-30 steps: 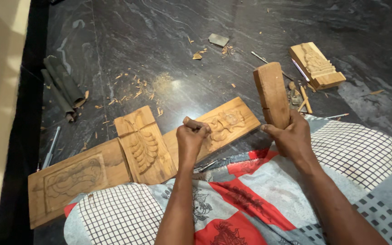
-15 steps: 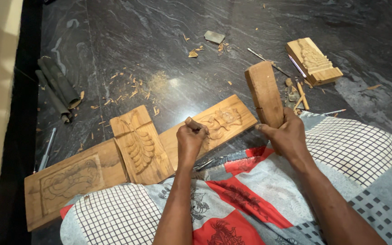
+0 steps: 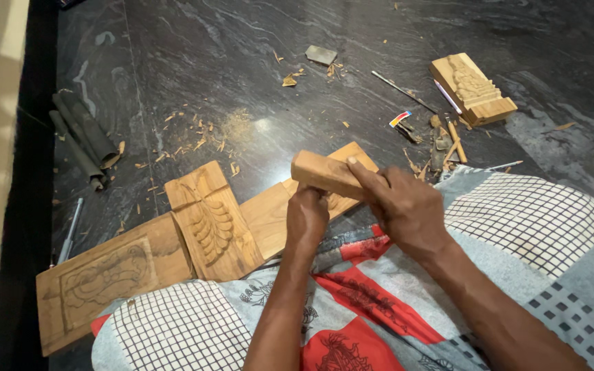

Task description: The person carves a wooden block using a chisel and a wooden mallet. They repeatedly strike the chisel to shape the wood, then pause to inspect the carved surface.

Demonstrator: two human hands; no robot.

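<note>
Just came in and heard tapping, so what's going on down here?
A person sits on a dark stone floor carving wood. The right hand holds a wooden block like a mallet, low above the left hand, which is fisted over a long carved plank. Whether it grips a tool is hidden. Wood chips and another carved piece lie around.

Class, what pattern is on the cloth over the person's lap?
The cloth shows a white-and-black grid check with red printed patches, seen in the head view.
</note>
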